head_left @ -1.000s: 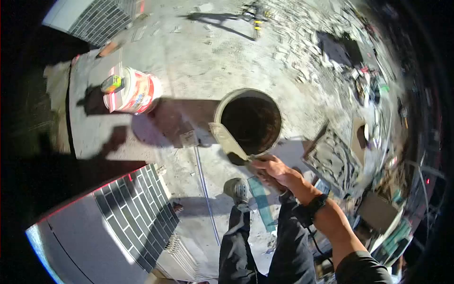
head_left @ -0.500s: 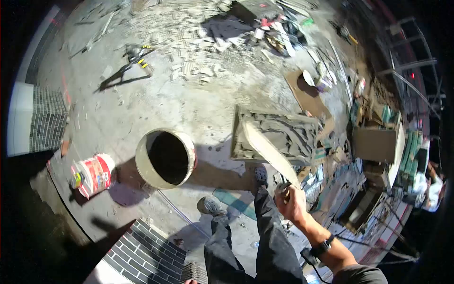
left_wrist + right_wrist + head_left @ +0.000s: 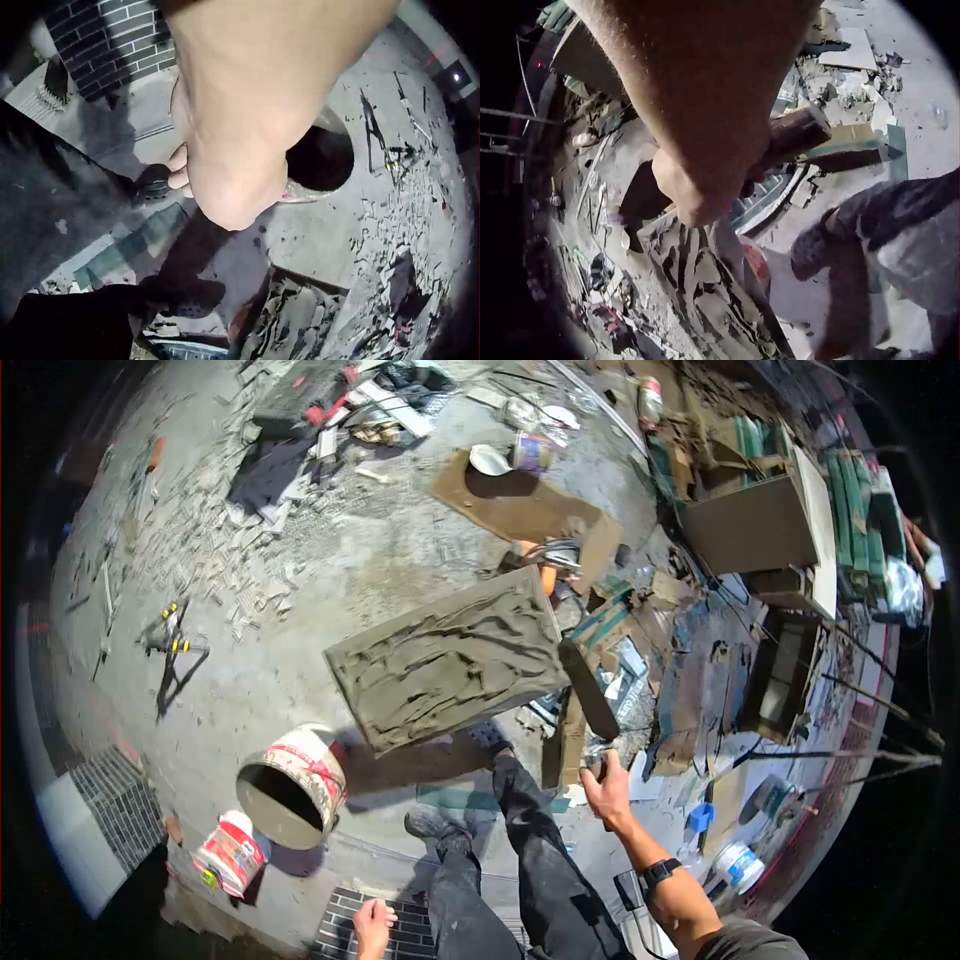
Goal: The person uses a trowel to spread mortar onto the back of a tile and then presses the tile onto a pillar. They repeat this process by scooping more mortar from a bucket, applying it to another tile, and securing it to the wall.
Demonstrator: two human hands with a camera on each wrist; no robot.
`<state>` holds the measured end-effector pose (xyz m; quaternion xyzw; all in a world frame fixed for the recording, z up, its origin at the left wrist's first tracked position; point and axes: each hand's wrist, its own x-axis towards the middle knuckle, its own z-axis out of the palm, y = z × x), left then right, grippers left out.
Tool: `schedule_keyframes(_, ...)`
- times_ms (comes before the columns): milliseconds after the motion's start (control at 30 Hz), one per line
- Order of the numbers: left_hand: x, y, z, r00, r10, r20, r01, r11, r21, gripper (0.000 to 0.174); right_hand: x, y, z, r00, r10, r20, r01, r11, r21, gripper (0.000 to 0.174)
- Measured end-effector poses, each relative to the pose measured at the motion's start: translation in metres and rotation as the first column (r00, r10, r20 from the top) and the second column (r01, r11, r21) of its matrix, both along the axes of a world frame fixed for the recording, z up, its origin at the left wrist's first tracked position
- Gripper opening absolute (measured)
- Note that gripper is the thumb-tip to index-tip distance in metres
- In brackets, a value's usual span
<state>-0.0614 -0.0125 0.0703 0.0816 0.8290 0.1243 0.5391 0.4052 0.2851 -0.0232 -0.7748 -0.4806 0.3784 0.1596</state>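
Observation:
My right hand (image 3: pixel 607 797) grips the wooden handle (image 3: pixel 799 137) of a trowel. The trowel's long dark blade (image 3: pixel 588 690) points forward, beside the right end of a rectangular slab (image 3: pixel 450 665). Grey mortar in rough ridges covers the top of that slab, also visible in the right wrist view. Low in the head view is my left hand (image 3: pixel 373 925), loosely curled and holding nothing. Left of the slab stands a large white bucket (image 3: pixel 318 760) with a dark inside. Next to it is a smaller red and white bucket (image 3: pixel 235 852).
Cardboard scraps (image 3: pixel 690 710) and a cardboard box (image 3: pixel 755 525) crowd the right side. A power tool with orange parts (image 3: pixel 548 565) lies behind the slab. Broken rubble (image 3: pixel 250 585) covers the floor at the left, near a small tripod-like stand (image 3: pixel 172 642). Tiled brickwork (image 3: pixel 345 925) is near my feet.
The view has turned right, from the bucket to the slab. My right hand has carried the trowel from the bucket's rim past the slab to its right end. My left hand has come into view.

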Motion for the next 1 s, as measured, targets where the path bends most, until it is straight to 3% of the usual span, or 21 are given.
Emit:
schedule_keyframes(33,-0.015,-0.001,-0.028,0.999,0.039,0.009,-0.039,0.999,-0.024,0.029,0.02,0.001,-0.011,0.999,-0.052,-0.001,0.052,0.99,-0.132,0.038)
schedule_keyframes(133,-0.008,0.084,-0.06,0.993,-0.103,-0.058,0.105,0.994,0.038,0.026,0.094,-0.012,-0.122,0.988,-0.118,0.105,0.139,0.963,-0.23,0.036)
schedule_keyframes(167,-0.002,0.12,-0.066,0.985,-0.151,-0.087,0.154,0.988,0.028,0.028,0.079,0.038,-0.085,0.967,-0.249,0.059,0.254,0.9,-0.355,0.033)
schedule_keyframes(233,-0.026,0.149,-0.106,0.863,-0.463,-0.202,0.471,0.882,-0.011,0.025,0.126,0.014,-0.198,0.911,-0.412,-0.019,0.362,0.823,-0.437,0.03)
schedule_keyframes(300,-0.029,0.181,-0.147,0.905,-0.232,-0.357,0.222,0.973,-0.07,0.019,0.136,0.016,-0.259,0.831,-0.552,-0.07,0.482,0.777,-0.406,0.03)
schedule_keyframes(333,-0.038,0.196,-0.167,0.913,-0.215,-0.347,0.24,0.97,0.029,0.014,0.128,0.035,-0.253,0.76,-0.643,-0.099,0.528,0.698,-0.483,0.033)
schedule_keyframes(367,-0.044,0.211,-0.187,0.907,-0.232,-0.352,0.279,0.956,0.088,0.022,0.143,0.014,-0.31,0.834,-0.542,-0.103,0.48,0.804,-0.351,0.028)
schedule_keyframes(400,-0.041,0.231,-0.201,0.932,-0.105,-0.347,0.164,0.976,0.146,0.032,0.139,0.017,-0.318,0.83,-0.543,-0.126,0.479,0.81,-0.338,0.03)
schedule_keyframes(433,-0.057,0.238,-0.225,0.931,-0.12,-0.345,0.187,0.968,0.167,0.041,0.135,0.021,-0.323,0.828,-0.541,-0.148,0.476,0.818,-0.323,0.033)
schedule_keyframes(467,-0.046,0.267,-0.229,0.946,0.029,-0.324,0.013,0.992,0.126,0.048,0.135,0.013,-0.338,0.827,-0.545,-0.141,0.476,0.811,-0.34,0.033)
schedule_keyframes(533,-0.044,0.306,-0.242,0.963,0.117,-0.242,-0.087,0.988,0.13,0.052,0.147,-0.002,-0.371,0.941,-0.315,-0.126,0.267,0.917,-0.297,0.037)
schedule_keyframes(567,-0.046,0.319,-0.249,0.968,0.102,-0.229,-0.068,0.986,0.15,0.052,0.154,0.002,-0.37,0.993,-0.117,-0.019,0.091,0.856,-0.509,0.042)
schedule_keyframes(633,-0.067,0.321,-0.275,0.972,0.14,-0.19,-0.106,0.979,0.175,0.059,0.15,0.023,-0.356,0.944,0.291,0.157,-0.159,0.816,-0.556,0.044)
schedule_keyframes(667,-0.067,0.328,-0.278,0.97,0.156,-0.188,-0.121,0.975,0.186,0.059,0.139,0.042,-0.341,0.955,0.238,0.176,-0.147,0.898,-0.415,0.045)
schedule_keyframes(700,-0.065,0.335,-0.281,0.973,0.183,-0.139,-0.158,0.971,0.178,0.066,0.119,0.078,-0.315,0.951,0.252,0.179,-0.163,0.901,-0.403,0.045)
schedule_keyframes(767,-0.069,0.342,-0.288,0.97,0.225,-0.088,-0.208,0.964,0.167,0.072,0.08,0.151,-0.263,0.997,-0.078,-0.004,0.077,0.991,-0.111,0.041)
schedule_keyframes(833,-0.077,0.342,-0.304,0.952,0.28,0.123,-0.302,0.922,0.242,0.083,0.071,0.199,-0.257,0.973,-0.035,-0.227,0.002,0.99,-0.144,0.039)
schedule_keyframes(900,-0.076,0.351,-0.309,0.915,0.336,0.223,-0.391,0.873,0.29,0.086,0.039,0.233,-0.235,0.709,-0.333,-0.622,0.129,0.928,-0.35,0.043)
schedule_keyframes(933,-0.072,0.36,-0.302,0.885,0.362,0.293,-0.44,0.856,0.27,0.086,0.034,0.245,-0.231,0.7,-0.311,-0.642,0.002,0.901,-0.435,0.053)
schedule_keyframes(967,-0.07,0.369,-0.296,0.849,0.387,0.36,-0.488,0.836,0.25,0.086,0.027,0.25,-0.227,0.706,-0.292,-0.645,-0.015,0.904,-0.427,0.053)
schedule_keyframes(1000,-0.077,0.366,-0.296,0.864,0.283,0.417,-0.413,0.871,0.266,0.09,0.018,0.251,-0.222,0.701,-0.191,-0.687,-0.067,0.942,-0.329,0.055)
